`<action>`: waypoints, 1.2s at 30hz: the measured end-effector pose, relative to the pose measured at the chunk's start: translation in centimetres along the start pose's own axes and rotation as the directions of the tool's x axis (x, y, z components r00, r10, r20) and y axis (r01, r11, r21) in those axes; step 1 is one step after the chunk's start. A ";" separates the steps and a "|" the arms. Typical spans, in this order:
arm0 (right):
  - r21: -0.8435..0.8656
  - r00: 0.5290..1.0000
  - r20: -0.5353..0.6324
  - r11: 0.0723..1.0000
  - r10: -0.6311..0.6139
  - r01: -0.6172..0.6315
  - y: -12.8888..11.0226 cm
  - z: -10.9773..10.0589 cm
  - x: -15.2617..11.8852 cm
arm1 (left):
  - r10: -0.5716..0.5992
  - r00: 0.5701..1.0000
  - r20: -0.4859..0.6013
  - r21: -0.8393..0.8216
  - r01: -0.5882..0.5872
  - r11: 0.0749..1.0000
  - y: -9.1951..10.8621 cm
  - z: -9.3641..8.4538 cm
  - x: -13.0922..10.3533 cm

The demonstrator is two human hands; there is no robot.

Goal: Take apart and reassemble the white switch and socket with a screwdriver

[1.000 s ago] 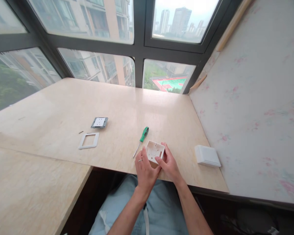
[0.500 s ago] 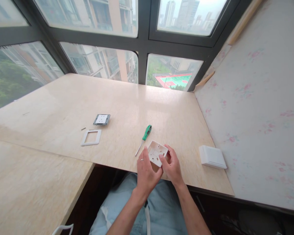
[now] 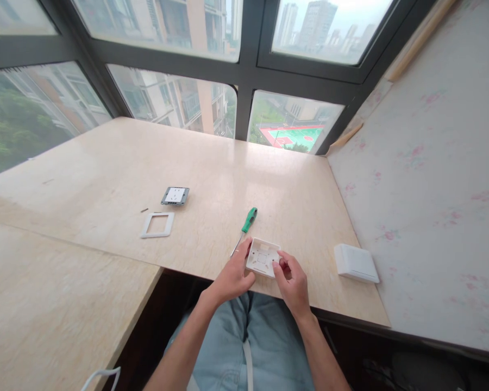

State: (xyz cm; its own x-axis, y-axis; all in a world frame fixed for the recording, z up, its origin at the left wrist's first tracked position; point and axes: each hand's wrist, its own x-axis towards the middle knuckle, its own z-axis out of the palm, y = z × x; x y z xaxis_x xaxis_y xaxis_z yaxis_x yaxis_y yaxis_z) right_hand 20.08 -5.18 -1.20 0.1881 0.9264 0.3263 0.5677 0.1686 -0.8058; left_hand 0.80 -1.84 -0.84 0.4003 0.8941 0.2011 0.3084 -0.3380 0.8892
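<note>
A white square socket back box faces open side up at the table's front edge, its holed floor showing. My left hand holds it along the left side, the fingers at the far left corner and the thumb near the front. With thumb and fingers closed, my right hand grips the right wall of the box. A screwdriver with a green handle lies just beyond, its tip beside my left fingers. Farther left are a socket insert and a white cover frame.
A white switch-like box stands at the right, by the papered wall. A small dark piece lies near the cover frame. Windows border the back of the table. A white cable or handle shows at the lower left.
The back box has gone from tilted between both hands to lying flatter, lower to the table. My left hand has shifted to its left side, my right hand to its right wall. The view moved slightly.
</note>
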 end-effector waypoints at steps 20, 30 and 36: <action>-0.122 0.987 0.139 0.990 0.082 -0.065 0.5 0.5 1.1 | -0.084 0.907 -0.412 -0.031 0.078 0.996 -1.6 -0.7 -0.3; -0.158 0.988 0.121 0.984 0.096 -0.076 0.2 0.6 1.3 | -0.350 0.911 -0.217 0.599 0.407 0.690 0.9 -4.6 4.4; -0.145 0.986 0.131 0.986 0.106 -0.087 0.5 0.5 1.4 | -0.362 0.879 -0.310 0.592 0.476 0.650 -0.8 -6.6 4.1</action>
State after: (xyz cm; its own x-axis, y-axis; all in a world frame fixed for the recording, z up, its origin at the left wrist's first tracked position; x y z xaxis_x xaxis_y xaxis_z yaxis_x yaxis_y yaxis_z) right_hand 20.17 -3.67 -1.39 0.1408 0.9751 0.1714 0.6593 0.0368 -0.7510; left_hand -3.45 4.03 2.02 -0.0274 0.9995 -0.0175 0.9020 0.0323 0.4305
